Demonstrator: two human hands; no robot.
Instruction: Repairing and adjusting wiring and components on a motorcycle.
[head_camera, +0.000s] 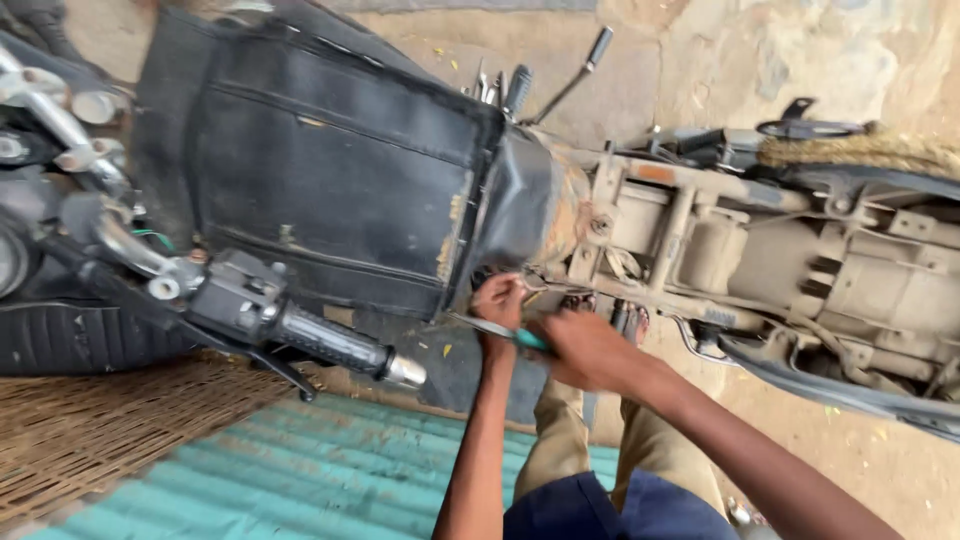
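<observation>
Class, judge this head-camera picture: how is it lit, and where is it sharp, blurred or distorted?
Head view: soft, even daylight, no hard shadows or glare; wide-angle bending curves the black padded motorcycle tank cover and the bare dusty frame; left hand and right hand, gripping a teal-handled tool, look slightly motion-soft.

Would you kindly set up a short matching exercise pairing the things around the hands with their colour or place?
Things:
1. left hand
2. right hand
3. handlebar grip
4. corrugated sheet

Descriptions:
a. teal, at the bottom
b. grasps the teal-handled tool
c. black, with a chrome end
d. at the frame edge below the tank

Pairs: 1-d, 2-b, 3-c, 4-a
</observation>
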